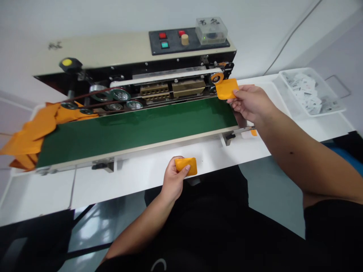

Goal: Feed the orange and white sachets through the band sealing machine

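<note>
A continuous band sealer [172, 85] with a green conveyor belt [136, 132] runs across the white table. My right hand [251, 102] is shut on an orange pouch [227, 88], holding it at the right end of the belt, next to the sealer's roller and white band. The pouch's top edge is close to the band's entry. My left hand [173, 178] grips another orange pouch [187, 166] above the table's near edge, in front of the belt. A heap of orange pouches [34, 132] lies at the belt's far left end.
A white plastic tray [310, 92] full of small white sachets stands at the right rear of the white table [141, 185]. A control panel [181, 41] with red and green buttons tops the sealer. A bit of orange [253, 132] shows beneath my right forearm.
</note>
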Action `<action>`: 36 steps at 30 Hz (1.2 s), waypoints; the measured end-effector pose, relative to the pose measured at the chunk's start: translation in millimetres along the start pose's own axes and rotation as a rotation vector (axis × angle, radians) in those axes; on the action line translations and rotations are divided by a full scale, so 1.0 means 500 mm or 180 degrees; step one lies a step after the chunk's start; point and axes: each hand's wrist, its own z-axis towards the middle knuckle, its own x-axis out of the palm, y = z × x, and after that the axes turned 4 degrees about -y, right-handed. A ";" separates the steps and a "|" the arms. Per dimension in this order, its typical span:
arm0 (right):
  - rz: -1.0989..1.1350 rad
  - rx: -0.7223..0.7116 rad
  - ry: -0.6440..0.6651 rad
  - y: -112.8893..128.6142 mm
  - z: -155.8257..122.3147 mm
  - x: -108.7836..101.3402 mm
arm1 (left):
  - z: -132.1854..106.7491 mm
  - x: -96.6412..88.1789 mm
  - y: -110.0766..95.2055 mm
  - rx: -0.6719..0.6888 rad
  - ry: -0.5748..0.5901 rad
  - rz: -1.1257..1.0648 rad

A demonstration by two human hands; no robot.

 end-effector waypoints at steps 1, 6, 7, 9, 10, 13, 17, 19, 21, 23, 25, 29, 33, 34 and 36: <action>-0.0015 0.0016 0.0010 0.000 0.000 0.003 | 0.000 0.000 0.000 0.0000 0.0000 -0.0004; -0.0085 0.0070 0.0188 0.003 -0.002 0.016 | 0.001 0.001 -0.001 -0.0021 -0.0002 0.0028; -0.0106 0.0053 0.0205 0.003 -0.005 0.016 | 0.001 0.001 -0.001 -0.0017 -0.0006 0.0032; -0.0161 -0.0020 0.0138 0.003 -0.015 0.012 | 0.001 0.001 -0.002 -0.0003 -0.0005 0.0029; -0.0177 -0.0090 0.0062 0.002 -0.024 0.008 | 0.000 0.001 -0.002 0.0001 -0.0004 0.0026; -0.0122 -0.0387 -0.0148 -0.008 -0.077 -0.011 | 0.000 0.000 -0.001 -0.0007 0.0009 0.0019; 0.0060 -0.0649 -0.0127 -0.065 -0.194 -0.038 | -0.002 0.002 0.003 -0.0021 0.0048 -0.0011; 0.0086 -0.0670 0.0079 -0.116 -0.254 -0.045 | -0.003 0.006 0.004 -0.0027 0.0075 -0.0021; 0.0034 -0.0540 0.0301 -0.173 -0.303 -0.044 | -0.006 0.012 0.005 -0.0027 0.0110 -0.0024; -0.0028 -0.0341 0.0534 -0.226 -0.338 -0.035 | -0.011 0.019 0.006 -0.0040 0.0165 -0.0041; -0.0098 -0.0161 0.0744 -0.267 -0.359 -0.021 | -0.018 0.028 0.007 -0.0051 0.0234 -0.0070; -0.0228 0.0004 0.1078 -0.313 -0.380 0.010 | -0.034 0.047 0.005 0.0032 0.0341 -0.0112; -0.0233 -0.0052 0.1210 -0.328 -0.395 0.035 | -0.048 0.062 0.004 0.0140 0.0431 -0.0143; -0.0229 -0.0090 0.1237 -0.330 -0.398 0.039 | -0.050 0.065 0.003 0.0186 0.0441 -0.0151; -0.0231 -0.0135 0.1255 -0.332 -0.403 0.044 | -0.055 0.069 0.002 0.0243 0.0457 -0.0169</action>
